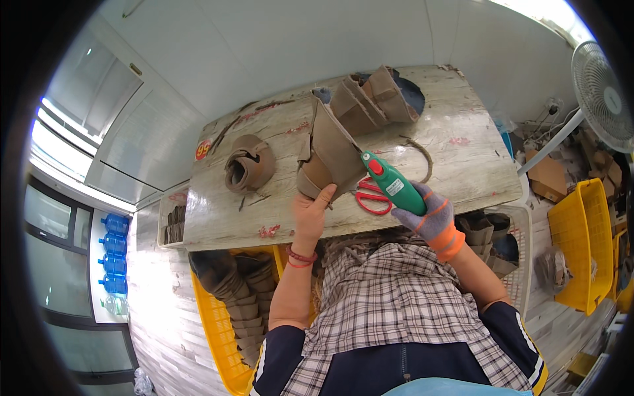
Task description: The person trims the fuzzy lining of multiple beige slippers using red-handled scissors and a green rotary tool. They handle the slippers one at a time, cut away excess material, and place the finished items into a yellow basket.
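Observation:
My bare left hand [312, 212] grips the lower end of a brown boot upper [335, 146], thumb on top, holding it up over the table. In my right hand [434, 221], wearing a grey and orange glove, is a green handheld electric cutter [398, 188] with a red button. Its tip meets the right edge of the upper. Red-handled scissors [374, 206] lie on the table just below, partly covered by the upper. A curved trimmed strip [428, 158] rests to the right. Another brown upper [254, 165], rolled round, sits to the left.
More brown uppers [376, 102] stand at the back of the worn wooden table [472, 148]. Below its front edge, a yellow basket [212, 323] and a white crate [525, 264] hold further uppers. A fan [602, 96] and a yellow crate [581, 244] are at right.

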`<action>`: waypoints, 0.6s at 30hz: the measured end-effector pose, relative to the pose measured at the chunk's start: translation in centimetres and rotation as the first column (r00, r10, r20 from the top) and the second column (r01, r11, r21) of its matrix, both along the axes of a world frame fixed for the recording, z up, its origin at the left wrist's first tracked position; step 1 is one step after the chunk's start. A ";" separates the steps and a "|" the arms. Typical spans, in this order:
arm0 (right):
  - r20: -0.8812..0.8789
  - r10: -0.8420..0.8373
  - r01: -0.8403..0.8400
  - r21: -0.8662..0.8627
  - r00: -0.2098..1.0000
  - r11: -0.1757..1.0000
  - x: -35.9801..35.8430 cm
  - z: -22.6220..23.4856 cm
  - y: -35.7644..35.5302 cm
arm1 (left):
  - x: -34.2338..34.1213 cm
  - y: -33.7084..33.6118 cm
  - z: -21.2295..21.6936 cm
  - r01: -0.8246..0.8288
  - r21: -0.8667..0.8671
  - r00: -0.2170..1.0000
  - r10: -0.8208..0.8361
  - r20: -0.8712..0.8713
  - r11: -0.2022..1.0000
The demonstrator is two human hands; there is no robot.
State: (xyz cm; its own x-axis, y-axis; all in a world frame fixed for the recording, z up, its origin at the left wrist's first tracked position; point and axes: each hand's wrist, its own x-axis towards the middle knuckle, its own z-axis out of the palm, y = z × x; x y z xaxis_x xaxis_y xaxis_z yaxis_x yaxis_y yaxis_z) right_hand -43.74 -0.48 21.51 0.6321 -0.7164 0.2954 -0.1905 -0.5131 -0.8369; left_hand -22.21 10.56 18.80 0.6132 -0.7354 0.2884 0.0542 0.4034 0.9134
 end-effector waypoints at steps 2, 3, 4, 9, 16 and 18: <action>0.023 -0.008 0.008 0.016 1.000 1.000 0.2 -0.1 -0.1 | -0.9 -0.5 0.1 -0.059 -0.006 0.996 0.059 0.063 0.998; 0.027 -0.018 0.017 0.043 0.999 0.999 0.2 0.0 -0.1 | -0.9 -0.4 -0.2 -0.078 0.051 0.990 0.072 0.124 0.996; 0.031 -0.028 0.026 0.070 0.999 0.997 0.2 0.1 -0.1 | -0.8 -0.2 -1.0 -0.101 0.106 0.979 0.080 0.186 0.989; 0.068 -0.064 0.052 0.171 0.996 0.984 0.3 -0.1 -0.6 | -0.2 -0.1 -2.9 -0.149 0.252 0.847 -0.008 0.531 0.956; 0.077 -0.102 0.080 0.246 0.992 0.966 0.3 -0.4 -1.8 | -0.6 -0.6 -2.2 -0.215 -0.002 0.330 0.074 0.941 0.977; 0.087 -0.109 0.082 0.272 0.990 0.959 0.2 0.0 -1.9 | -0.7 -0.6 -2.1 -0.199 -0.002 0.278 0.059 0.959 0.980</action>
State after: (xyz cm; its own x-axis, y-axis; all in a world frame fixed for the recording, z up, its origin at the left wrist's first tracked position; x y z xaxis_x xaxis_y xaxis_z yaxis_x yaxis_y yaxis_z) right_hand -43.50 -2.40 21.52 0.5337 -0.8335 0.1428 -0.1365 -0.2516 -0.9581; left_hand -22.92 9.94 16.66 0.0462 -0.7397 0.6713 -0.9237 0.2243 0.3107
